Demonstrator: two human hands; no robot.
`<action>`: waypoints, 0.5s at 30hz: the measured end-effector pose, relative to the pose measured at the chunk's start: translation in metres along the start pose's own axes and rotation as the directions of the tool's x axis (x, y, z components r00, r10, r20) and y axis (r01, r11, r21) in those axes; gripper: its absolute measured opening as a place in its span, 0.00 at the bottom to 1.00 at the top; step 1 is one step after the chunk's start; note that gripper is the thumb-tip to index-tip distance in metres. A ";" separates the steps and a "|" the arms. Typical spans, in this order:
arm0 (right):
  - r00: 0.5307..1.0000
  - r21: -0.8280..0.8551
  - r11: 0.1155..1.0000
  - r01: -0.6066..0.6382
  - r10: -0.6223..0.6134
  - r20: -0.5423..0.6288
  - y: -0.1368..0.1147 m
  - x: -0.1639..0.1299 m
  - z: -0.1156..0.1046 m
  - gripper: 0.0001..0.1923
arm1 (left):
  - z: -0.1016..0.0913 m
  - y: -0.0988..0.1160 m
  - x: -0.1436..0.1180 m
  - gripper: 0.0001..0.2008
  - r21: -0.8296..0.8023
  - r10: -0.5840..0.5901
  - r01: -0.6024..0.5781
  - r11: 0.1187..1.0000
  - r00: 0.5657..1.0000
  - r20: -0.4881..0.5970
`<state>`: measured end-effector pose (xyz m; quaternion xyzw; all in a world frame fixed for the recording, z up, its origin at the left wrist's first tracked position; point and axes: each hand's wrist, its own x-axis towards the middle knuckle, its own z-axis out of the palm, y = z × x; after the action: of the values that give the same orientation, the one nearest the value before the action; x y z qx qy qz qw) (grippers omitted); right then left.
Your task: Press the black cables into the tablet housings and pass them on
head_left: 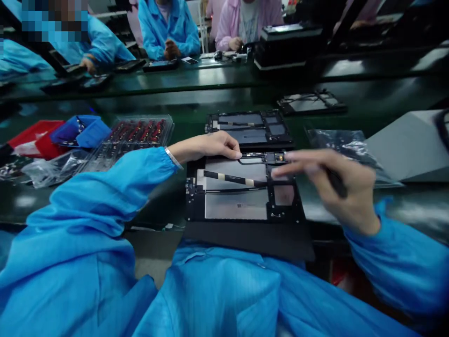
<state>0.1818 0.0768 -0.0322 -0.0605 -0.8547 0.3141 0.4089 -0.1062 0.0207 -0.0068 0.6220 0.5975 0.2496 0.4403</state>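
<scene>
Evidently to keep it from sliding, the left hand [213,146] presses flat, fingers together, on the open tablet chassis [242,194] at the bench edge, while the blurred right hand [333,185] pinches a dark tool [336,183] over its top corner.

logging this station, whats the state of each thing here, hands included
left hand: resting flat on the top edge of the near panel, holding nothing
right hand: blurred, gripping a dark tool, fingers stretched over the panel's right side
near panel: open-backed, lying flat, cable strip across it
second panel: open-backed, flat, untouched
clear tray: filled with red parts
blue bin: tilted
plastic bag: crumpled, flat
</scene>
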 end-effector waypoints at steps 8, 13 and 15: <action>0.819 -0.330 0.795 0.508 -0.329 0.470 -0.009 -0.026 0.002 0.28 | -0.013 0.026 -0.014 0.07 0.004 0.175 -0.179 0.984 0.961 -0.213; 0.935 -0.305 0.892 0.335 -0.355 -0.013 0.009 -0.010 -0.019 0.15 | -0.002 0.040 -0.021 0.14 -0.115 0.184 -0.229 0.967 0.931 -0.316; 0.908 -0.314 0.929 0.194 -0.291 -0.301 0.005 -0.005 -0.017 0.12 | 0.011 0.044 -0.031 0.11 -0.274 0.171 -0.272 0.923 0.924 -0.341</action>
<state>0.1966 0.0870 -0.0308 -0.0629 -0.8067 0.1223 0.5747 -0.0786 -0.0072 0.0312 0.5603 0.5364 0.4856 0.4032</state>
